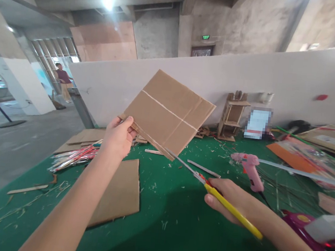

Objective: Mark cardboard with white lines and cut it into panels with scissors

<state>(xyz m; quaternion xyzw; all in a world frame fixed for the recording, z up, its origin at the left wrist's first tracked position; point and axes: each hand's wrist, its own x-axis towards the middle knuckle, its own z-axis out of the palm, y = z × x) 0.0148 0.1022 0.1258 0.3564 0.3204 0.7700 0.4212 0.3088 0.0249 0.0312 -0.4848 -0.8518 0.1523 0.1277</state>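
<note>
My left hand (121, 134) pinches the lower left edge of a brown cardboard sheet (169, 109), which is raised and tilted above the table. Two pale lines cross its face, and a narrow strip along the lower edge hangs partly separated. In my right hand (228, 198) is a pair of scissors (230, 212) with yellow handles. Their blades reach the sheet's bottom corner, at the end of that strip. A second cardboard piece (118, 194) lies flat under my left forearm.
A pink glue gun (252, 170) with a long glue stick stands on the green table (156, 236) at right. Behind are a small cardboard shelf (232, 118) and a white partition (106, 83). Wrapped sticks (71, 157) lie left. A person (63, 80) stands far left.
</note>
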